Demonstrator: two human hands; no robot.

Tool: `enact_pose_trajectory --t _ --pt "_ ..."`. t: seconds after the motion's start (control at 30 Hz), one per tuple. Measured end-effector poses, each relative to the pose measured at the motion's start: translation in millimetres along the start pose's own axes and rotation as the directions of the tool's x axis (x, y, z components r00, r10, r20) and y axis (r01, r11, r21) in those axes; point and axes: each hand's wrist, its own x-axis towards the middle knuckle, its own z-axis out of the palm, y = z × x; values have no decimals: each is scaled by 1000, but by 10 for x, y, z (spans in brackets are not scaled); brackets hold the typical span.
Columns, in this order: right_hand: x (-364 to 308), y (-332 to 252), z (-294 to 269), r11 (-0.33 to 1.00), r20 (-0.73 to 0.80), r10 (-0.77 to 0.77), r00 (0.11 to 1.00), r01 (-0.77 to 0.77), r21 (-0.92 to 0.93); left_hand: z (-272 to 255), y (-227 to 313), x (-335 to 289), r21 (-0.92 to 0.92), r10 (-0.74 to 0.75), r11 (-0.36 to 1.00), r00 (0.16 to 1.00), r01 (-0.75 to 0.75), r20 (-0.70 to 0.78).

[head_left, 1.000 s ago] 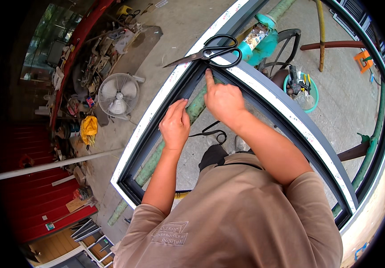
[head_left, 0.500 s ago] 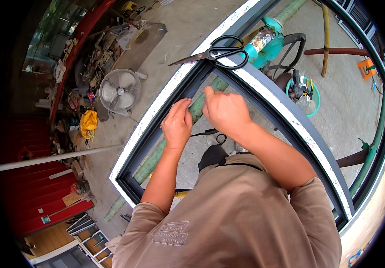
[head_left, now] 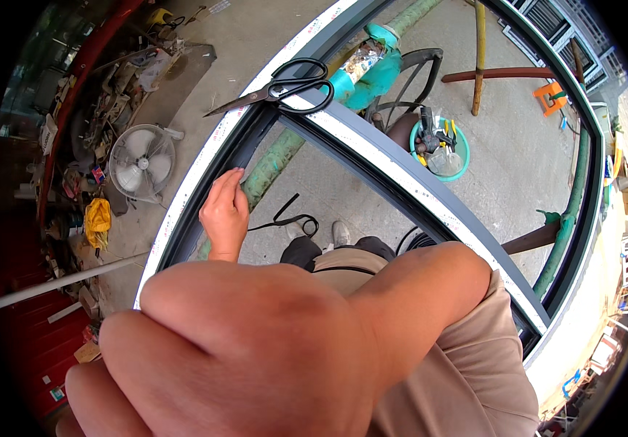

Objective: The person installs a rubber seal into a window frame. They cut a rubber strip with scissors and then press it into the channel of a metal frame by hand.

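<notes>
A large window frame (head_left: 430,188), dark grey with white protective film, lies in front of me. My left hand (head_left: 225,218) rests at the inner edge of its left side, fingers stretched and close together, the fingertips against the black channel. My right hand (head_left: 255,342) looms very large at the lower left, close to the camera, its fingers curled; the fingertips and anything in them are hidden. Black scissors (head_left: 281,89) lie across the frame's corner joint. Below, seen through the opening, a thin black strip (head_left: 295,218) makes a loop near my shoes.
Green poles (head_left: 274,167) run beneath the frame. Through the other opening show a turquoise tub of tools (head_left: 465,156) and an orange stool (head_left: 549,98). At left stand a floor fan (head_left: 141,162), a yellow bag (head_left: 97,222) and piled clutter. A pale bar (head_left: 66,280) extends at the lower left.
My right hand has left the frame and come up towards the camera, down and left in view. My left hand stays at the frame's inner edge. The view has shifted to the right.
</notes>
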Motion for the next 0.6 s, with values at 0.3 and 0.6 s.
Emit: enact_pose_trajectory --t 0.3,0.6 --pt "-42 -11 194 989 -228 -121 966 98 -113 50 -50 11 -29 8 1000 1000 -8 1" --pt "408 -168 -181 793 265 156 952 39 -608 61 -19 65 -53 27 998 1000 -26 6"
